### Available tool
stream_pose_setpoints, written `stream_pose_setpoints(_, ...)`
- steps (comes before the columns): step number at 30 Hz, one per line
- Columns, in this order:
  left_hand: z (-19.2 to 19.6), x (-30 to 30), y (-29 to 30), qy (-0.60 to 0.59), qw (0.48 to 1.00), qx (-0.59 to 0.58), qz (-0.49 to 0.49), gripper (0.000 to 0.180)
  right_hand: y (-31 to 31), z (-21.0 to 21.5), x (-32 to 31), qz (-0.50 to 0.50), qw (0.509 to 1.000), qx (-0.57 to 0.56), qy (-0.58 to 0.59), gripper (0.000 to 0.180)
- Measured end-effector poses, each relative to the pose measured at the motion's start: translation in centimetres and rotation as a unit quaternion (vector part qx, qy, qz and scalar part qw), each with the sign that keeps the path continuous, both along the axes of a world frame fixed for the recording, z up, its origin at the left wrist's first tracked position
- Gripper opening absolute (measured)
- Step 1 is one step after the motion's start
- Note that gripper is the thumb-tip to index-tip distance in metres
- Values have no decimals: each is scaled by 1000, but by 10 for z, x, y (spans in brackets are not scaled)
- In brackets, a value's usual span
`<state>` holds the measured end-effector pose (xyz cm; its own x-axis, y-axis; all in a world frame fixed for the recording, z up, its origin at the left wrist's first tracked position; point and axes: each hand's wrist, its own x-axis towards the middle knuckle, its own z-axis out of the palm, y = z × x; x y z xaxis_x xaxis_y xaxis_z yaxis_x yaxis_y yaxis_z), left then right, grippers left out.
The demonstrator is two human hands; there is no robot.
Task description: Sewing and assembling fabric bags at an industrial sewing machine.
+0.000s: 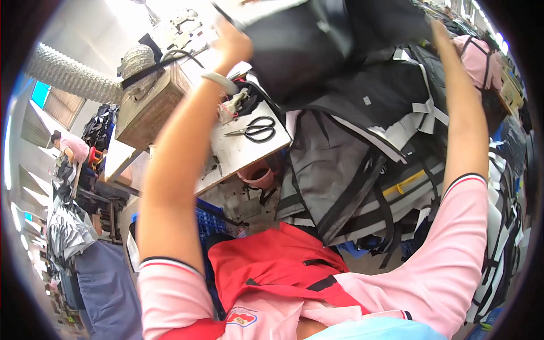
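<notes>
Spreading between two raised hands, a blurred black cloth [300,48] is hanging above a heap of gray and black bags [334,158]. The left hand [233,46] is closing on its left edge; the right hand [438,32] is meeting its right edge, fingers too hidden to tell their grip. Scissors [247,131] are lying on a white table [243,156].

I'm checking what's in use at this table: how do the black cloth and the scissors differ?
Pose: the black cloth is held up between the left hand and right hand; the scissors lie on the white table.
Size: the cloth is far larger than the scissors.
Sharpness: the cloth is blurred, the scissors crisp.
Shared: the cloth and scissors' handles are black.
</notes>
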<state>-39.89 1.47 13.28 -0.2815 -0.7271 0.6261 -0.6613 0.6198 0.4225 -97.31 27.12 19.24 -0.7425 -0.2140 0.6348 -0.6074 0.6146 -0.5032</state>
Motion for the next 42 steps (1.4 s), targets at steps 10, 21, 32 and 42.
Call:
stream_pose_setpoints(10,-99,-11,0,163,880,432,-112,70,-92,-136,234,322,924,-48,200,64)
stream_pose_setpoints(21,-151,-48,-5,1,920,370,-131,78,-161,-266,140,206,894,286,277,53)
stream_pose_setpoints(32,-226,-36,-26,-77,933,341,-91,51,-167,-262,220,402,804,431,-81,43)
stream_pose_setpoints(42,-213,7,1,101,942,305,-92,58,-25,-134,469,573,796,183,69,40)
